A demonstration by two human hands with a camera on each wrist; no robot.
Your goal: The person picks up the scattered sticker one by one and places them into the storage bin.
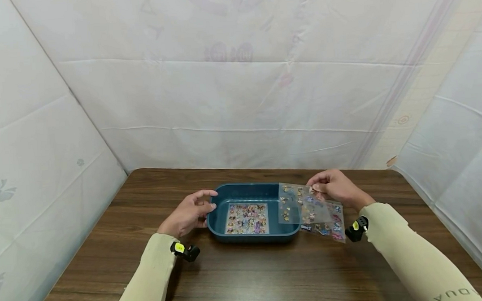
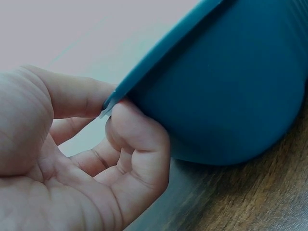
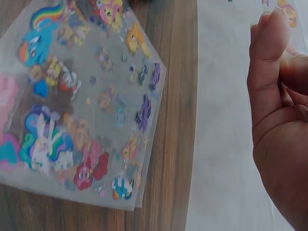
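While the rectangular teal plastic tray is pinched at its rim, clear cartoon sticker sheets are pinched above.
The tray is best steadied by the left hand as the sheets are lowered flat by the right hand.

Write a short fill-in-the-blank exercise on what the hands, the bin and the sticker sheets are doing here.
1. The left hand grips the rim of the teal ____.
2. The right hand pinches a clear sticker sheet by its ____ edge.
3. Another sticker sheet lies flat ____ the bin.
4. The bin stands on a ____ table.

Missing words: bin; far; inside; wooden
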